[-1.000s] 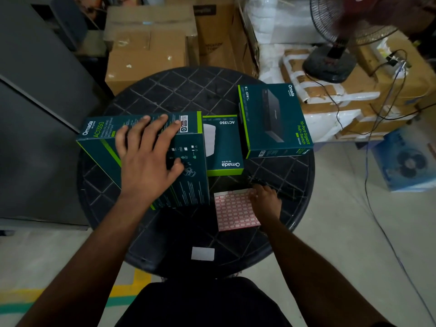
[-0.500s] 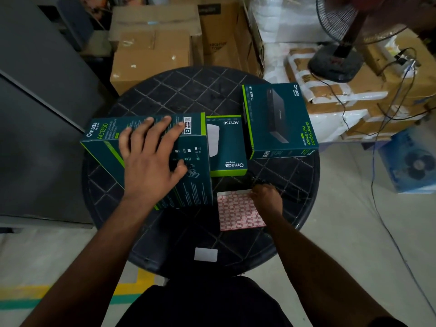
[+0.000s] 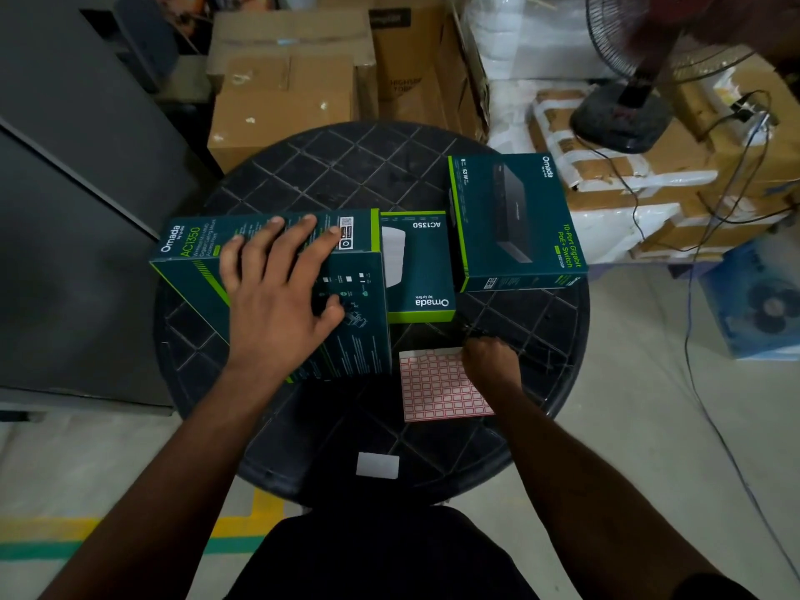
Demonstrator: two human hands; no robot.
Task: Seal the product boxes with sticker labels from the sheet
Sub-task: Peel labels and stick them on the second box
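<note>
Three dark green product boxes lie on a round black table point(image 3: 337, 166). My left hand point(image 3: 281, 296) rests flat on the big AC1350 box point(image 3: 363, 305) at the left, fingers spread over its top edge. A smaller AC1350 box point(image 3: 417, 270) lies beside it in the middle, and a PoE switch box point(image 3: 515, 223) sits at the right. A sheet of red-bordered sticker labels point(image 3: 437, 387) lies near the front. My right hand point(image 3: 491, 365) covers the sheet's top right corner, fingers curled down onto it; whether it pinches a label is hidden.
A small white slip point(image 3: 377, 465) lies near the table's front edge. Cardboard cartons point(image 3: 285, 88) stand behind the table, a grey cabinet point(image 3: 73, 210) at the left. A fan point(image 3: 623, 114) with trailing cables and taped parcels sit at the right.
Both hands stay in nearly the same places; the right hand's fingers shift slightly at the sheet's corner. The view has drifted a little.
</note>
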